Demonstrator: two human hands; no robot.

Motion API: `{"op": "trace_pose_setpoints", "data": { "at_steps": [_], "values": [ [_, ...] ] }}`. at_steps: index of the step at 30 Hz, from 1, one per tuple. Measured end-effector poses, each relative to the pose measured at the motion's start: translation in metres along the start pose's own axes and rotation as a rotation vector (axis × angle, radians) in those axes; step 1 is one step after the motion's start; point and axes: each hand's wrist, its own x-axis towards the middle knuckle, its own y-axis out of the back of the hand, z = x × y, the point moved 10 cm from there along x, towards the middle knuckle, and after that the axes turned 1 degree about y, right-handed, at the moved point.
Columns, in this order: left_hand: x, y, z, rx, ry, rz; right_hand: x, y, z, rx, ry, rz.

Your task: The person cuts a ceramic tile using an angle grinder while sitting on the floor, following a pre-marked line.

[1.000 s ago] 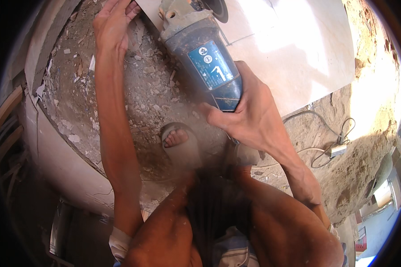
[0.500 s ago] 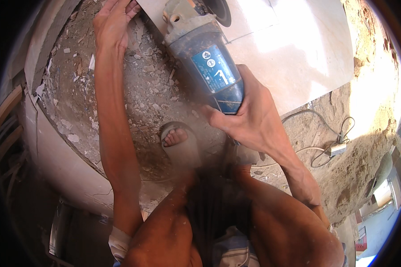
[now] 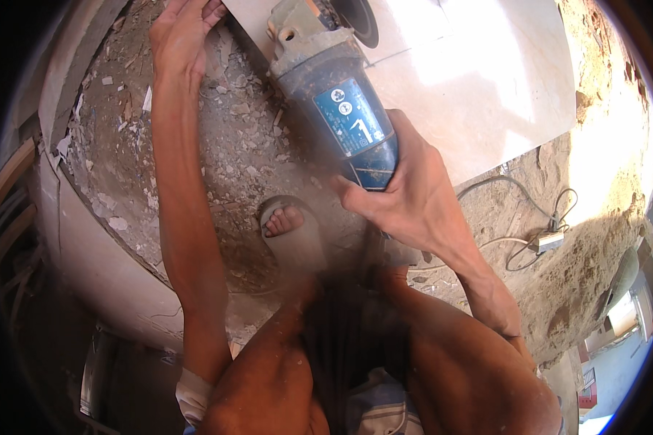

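Observation:
My right hand (image 3: 413, 192) is wrapped round the rear of a blue angle grinder (image 3: 352, 116). The grinder's head points away from me, and its dark cutting disc (image 3: 360, 20) stands over a large pale tile (image 3: 486, 109). A thin dark line (image 3: 406, 51) runs across the tile's surface near the disc. At the upper left, my left hand (image 3: 185, 36) has its fingers curled at the tile's left edge; the top of the hand is cut off by the picture's rim. Dust blurs the air below the grinder.
Rubble and broken chips (image 3: 232, 138) cover the ground on the left, bordered by a pale curved-looking slab (image 3: 109, 268). My sandalled foot (image 3: 286, 221) is below the grinder. A cable (image 3: 500, 181) and a small socket box (image 3: 548, 241) lie on the sandy ground at right.
The grinder and my right hand have shifted slightly toward me and to the right. My left hand has moved barely leftward, still at the tile's edge.

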Motion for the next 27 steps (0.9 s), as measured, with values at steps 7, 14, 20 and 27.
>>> {"op": "trace_pose_setpoints", "data": {
  "at_steps": [7, 14, 20, 27],
  "values": [
    [0.01, 0.006, -0.004, 0.035, 0.047, 0.014, -0.003, 0.0, 0.004, -0.037, -0.011, -0.018],
    [0.005, 0.002, 0.0, 0.038, 0.032, 0.014, -0.006, 0.001, 0.006, -0.03, -0.003, -0.008],
    [0.01, 0.007, -0.005, 0.04, 0.05, 0.014, -0.011, 0.001, 0.007, -0.02, -0.013, -0.012],
    [0.01, 0.005, -0.005, 0.051, 0.032, -0.004, -0.015, 0.001, 0.013, -0.023, -0.02, -0.01]
  ]
}}
